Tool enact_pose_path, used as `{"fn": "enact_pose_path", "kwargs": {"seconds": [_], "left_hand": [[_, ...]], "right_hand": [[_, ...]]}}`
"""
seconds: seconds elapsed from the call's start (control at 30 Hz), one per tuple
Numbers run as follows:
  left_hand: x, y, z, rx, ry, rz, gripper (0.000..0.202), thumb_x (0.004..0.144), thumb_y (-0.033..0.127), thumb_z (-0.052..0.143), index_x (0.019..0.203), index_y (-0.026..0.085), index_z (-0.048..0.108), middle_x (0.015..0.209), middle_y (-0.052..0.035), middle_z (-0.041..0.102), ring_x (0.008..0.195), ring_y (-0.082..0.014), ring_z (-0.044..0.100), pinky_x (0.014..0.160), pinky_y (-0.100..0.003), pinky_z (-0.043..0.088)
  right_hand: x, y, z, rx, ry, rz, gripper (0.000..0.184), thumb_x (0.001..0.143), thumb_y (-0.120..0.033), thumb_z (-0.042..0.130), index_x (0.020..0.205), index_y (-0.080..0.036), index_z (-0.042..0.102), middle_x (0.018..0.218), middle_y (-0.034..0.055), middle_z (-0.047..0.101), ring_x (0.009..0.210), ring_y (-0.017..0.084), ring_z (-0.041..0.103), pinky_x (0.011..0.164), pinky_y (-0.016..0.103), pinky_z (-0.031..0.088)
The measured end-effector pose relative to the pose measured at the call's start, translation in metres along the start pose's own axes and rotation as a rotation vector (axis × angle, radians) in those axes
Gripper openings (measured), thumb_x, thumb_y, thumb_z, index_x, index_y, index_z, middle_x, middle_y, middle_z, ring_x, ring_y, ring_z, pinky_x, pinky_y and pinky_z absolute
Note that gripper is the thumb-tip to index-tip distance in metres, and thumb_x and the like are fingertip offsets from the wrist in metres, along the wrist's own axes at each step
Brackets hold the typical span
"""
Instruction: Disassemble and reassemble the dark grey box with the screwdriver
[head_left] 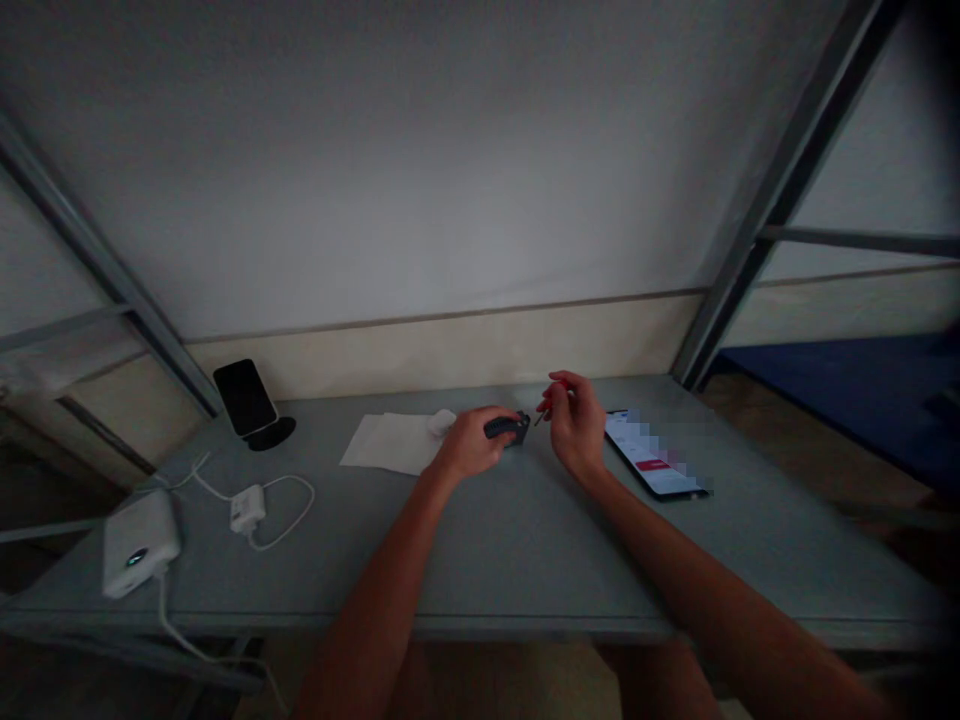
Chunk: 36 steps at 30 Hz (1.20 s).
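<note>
My left hand (471, 440) rests on the grey table (480, 560), its fingers closed round a small dark object (508, 428). Just to its right, my right hand (574, 420) is closed on a small red-handled tool (551, 398), probably a screwdriver, whose thin tip points down toward the dark object. The two hands sit close together at the middle of the table, near the back wall.
A white paper sheet (390, 442) lies left of my left hand. A lit phone (654, 455) lies flat to the right. Another dark phone (244, 398) leans on a stand at back left. A white power bank (140, 540) and adapter (247, 508) with cables sit front left.
</note>
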<state>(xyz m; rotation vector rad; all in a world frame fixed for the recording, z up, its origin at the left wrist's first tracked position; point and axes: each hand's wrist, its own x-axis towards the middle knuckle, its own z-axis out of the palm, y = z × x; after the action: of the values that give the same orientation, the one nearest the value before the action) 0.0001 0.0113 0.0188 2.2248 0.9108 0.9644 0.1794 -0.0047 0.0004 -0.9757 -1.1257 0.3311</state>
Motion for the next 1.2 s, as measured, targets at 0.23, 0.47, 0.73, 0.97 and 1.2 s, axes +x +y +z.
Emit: {"fn": "enact_pose_path", "kwargs": {"seconds": [0.23, 0.47, 0.73, 0.97, 1.2], "left_hand": [[-0.003, 0.009, 0.005, 0.227, -0.041, 0.102, 0.043, 0.088, 0.027, 0.068, 0.13, 0.024, 0.064, 0.125, -0.007, 0.07, 0.115, -0.0233, 0.064, 0.105, -0.036, 0.048], [-0.002, 0.015, 0.001, 0.323, -0.024, 0.145, 0.033, 0.087, 0.018, 0.064, 0.118, 0.024, 0.07, 0.116, -0.0059, 0.073, 0.113, -0.024, 0.063, 0.104, -0.039, 0.045], [-0.002, 0.019, 0.007, 0.317, 0.015, 0.148, 0.024, 0.094, 0.024, 0.058, 0.115, 0.025, 0.07, 0.115, -0.0045, 0.074, 0.114, -0.0233, 0.063, 0.105, -0.04, 0.043], [-0.001, 0.02, 0.013, 0.313, 0.034, 0.144, 0.023, 0.092, 0.02, 0.057, 0.111, 0.023, 0.07, 0.113, -0.0049, 0.074, 0.11, -0.0227, 0.065, 0.102, -0.038, 0.044], [0.001, 0.025, 0.015, 0.368, 0.011, 0.071, 0.023, 0.09, 0.018, 0.057, 0.107, 0.024, 0.071, 0.112, -0.0052, 0.074, 0.107, -0.0245, 0.065, 0.098, -0.038, 0.046]], "right_hand": [[0.002, -0.006, -0.001, 0.046, 0.048, -0.051, 0.026, 0.1, -0.044, 0.05, 0.113, -0.023, 0.057, 0.08, -0.0001, 0.061, 0.062, 0.013, 0.064, 0.054, 0.026, 0.051], [0.002, -0.01, 0.001, 0.122, -0.041, -0.071, 0.023, 0.099, -0.044, 0.051, 0.113, -0.025, 0.055, 0.079, -0.0014, 0.059, 0.064, 0.014, 0.065, 0.053, 0.026, 0.054], [0.0, -0.015, 0.003, 0.12, -0.114, -0.044, 0.025, 0.099, -0.044, 0.051, 0.114, -0.025, 0.058, 0.074, -0.0015, 0.061, 0.055, 0.012, 0.059, 0.052, 0.026, 0.052], [0.006, -0.022, -0.002, 0.026, -0.243, -0.087, 0.027, 0.099, -0.04, 0.05, 0.118, -0.024, 0.062, 0.086, 0.0025, 0.065, 0.068, 0.014, 0.065, 0.061, 0.028, 0.056], [0.013, -0.031, -0.006, -0.028, -0.296, -0.17, 0.022, 0.095, -0.034, 0.056, 0.11, -0.025, 0.069, 0.101, 0.005, 0.066, 0.078, 0.016, 0.063, 0.069, 0.031, 0.055]]}}
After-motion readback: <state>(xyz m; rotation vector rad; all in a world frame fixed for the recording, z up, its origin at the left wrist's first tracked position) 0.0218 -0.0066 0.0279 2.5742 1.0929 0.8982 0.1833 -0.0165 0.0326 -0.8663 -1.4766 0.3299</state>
